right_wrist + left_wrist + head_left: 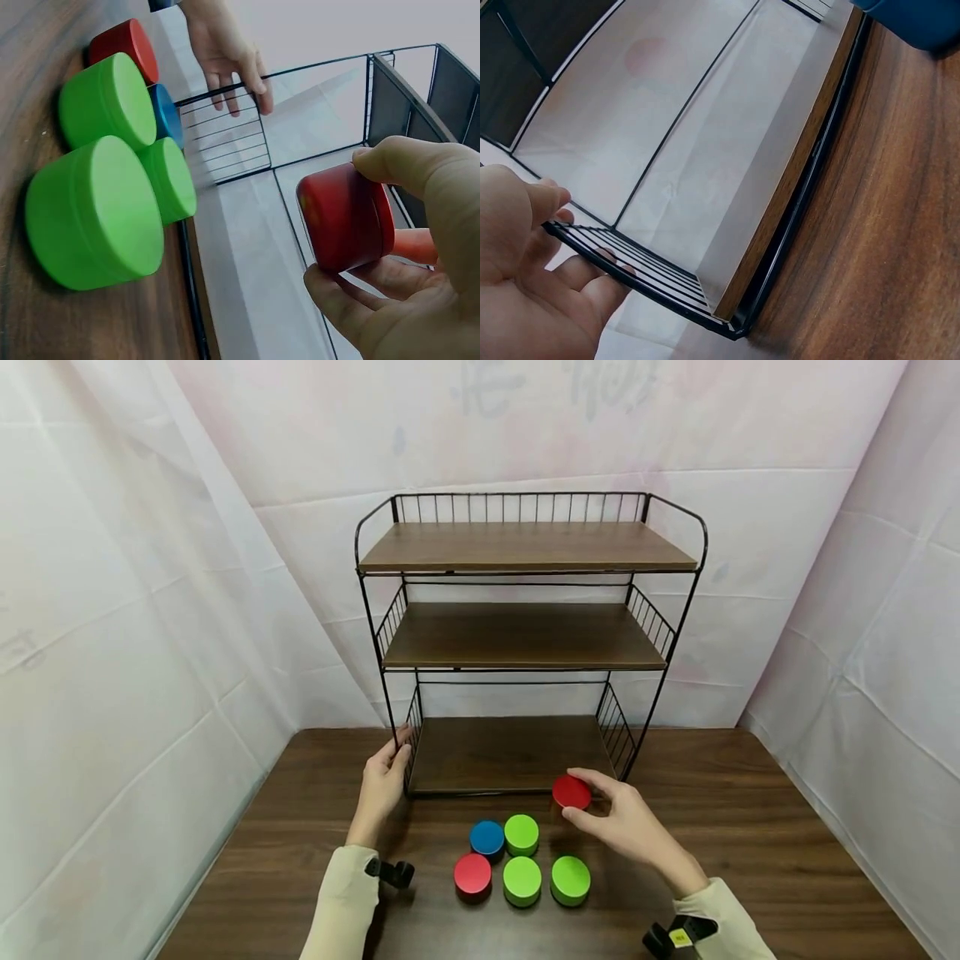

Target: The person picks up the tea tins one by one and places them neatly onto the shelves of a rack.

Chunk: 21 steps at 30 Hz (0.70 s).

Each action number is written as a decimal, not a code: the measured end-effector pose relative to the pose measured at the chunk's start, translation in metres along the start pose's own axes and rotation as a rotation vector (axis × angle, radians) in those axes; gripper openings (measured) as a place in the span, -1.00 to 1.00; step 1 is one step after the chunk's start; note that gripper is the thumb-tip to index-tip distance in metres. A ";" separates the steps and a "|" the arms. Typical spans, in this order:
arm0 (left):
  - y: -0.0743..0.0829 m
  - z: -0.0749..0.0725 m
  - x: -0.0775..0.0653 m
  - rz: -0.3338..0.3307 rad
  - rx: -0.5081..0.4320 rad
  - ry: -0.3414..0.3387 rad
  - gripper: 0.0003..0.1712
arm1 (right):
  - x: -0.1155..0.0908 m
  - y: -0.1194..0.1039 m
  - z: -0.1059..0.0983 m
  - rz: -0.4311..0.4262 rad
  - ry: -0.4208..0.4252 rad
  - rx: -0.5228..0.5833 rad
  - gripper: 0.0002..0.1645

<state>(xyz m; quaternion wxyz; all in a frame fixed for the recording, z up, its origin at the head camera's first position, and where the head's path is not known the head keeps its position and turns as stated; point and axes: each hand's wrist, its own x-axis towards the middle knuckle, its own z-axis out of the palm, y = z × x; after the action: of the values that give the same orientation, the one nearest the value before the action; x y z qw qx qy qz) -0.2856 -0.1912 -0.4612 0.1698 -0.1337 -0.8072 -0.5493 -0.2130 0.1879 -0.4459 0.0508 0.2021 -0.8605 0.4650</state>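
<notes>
A three-tier shelf rack [525,639] with a black wire frame and brown boards stands on the table. My left hand [382,785] grips its lower left wire side panel [656,281], thumb on one side and fingers on the other. Between the thumb and fingers of my right hand [633,818] is a small red round tin [341,217], raised at the bottom tier's front right edge. In front of the rack sit a blue tin [487,838], another red tin [473,873] and three green tins, among them the rightmost one [571,877].
The wooden table [285,852] carries the rack and tins. White cloth [315,493] hangs behind and on both sides. A wire side panel [615,735] bounds the bottom tier at the right, and the middle board [525,643] lies above that tier.
</notes>
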 end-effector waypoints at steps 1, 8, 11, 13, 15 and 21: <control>0.000 0.000 0.001 -0.006 -0.002 -0.005 -0.53 | 0.001 -0.001 -0.001 -0.005 0.010 -0.004 -0.33; -0.017 0.006 0.006 -0.004 -0.005 0.004 -0.54 | 0.004 -0.012 -0.002 -0.029 0.067 0.004 -0.36; -0.034 0.009 0.009 0.000 -0.018 0.004 -0.54 | 0.007 -0.017 -0.001 -0.037 0.084 0.015 -0.37; -0.040 0.009 0.009 0.003 -0.026 0.007 -0.54 | 0.009 -0.021 -0.001 -0.044 0.081 0.026 -0.37; -0.042 0.008 0.009 0.001 -0.034 0.013 -0.54 | 0.013 -0.024 -0.001 -0.053 0.072 0.029 -0.37; -0.043 0.004 0.007 -0.003 -0.045 0.018 -0.53 | 0.023 -0.032 -0.002 -0.073 0.050 0.024 -0.35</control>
<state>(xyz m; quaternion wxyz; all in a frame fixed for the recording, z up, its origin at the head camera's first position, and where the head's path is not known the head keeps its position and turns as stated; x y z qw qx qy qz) -0.3095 -0.2025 -0.4960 0.1733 -0.1314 -0.7931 -0.5689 -0.2217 0.1665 -0.4133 0.0870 0.2223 -0.8454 0.4778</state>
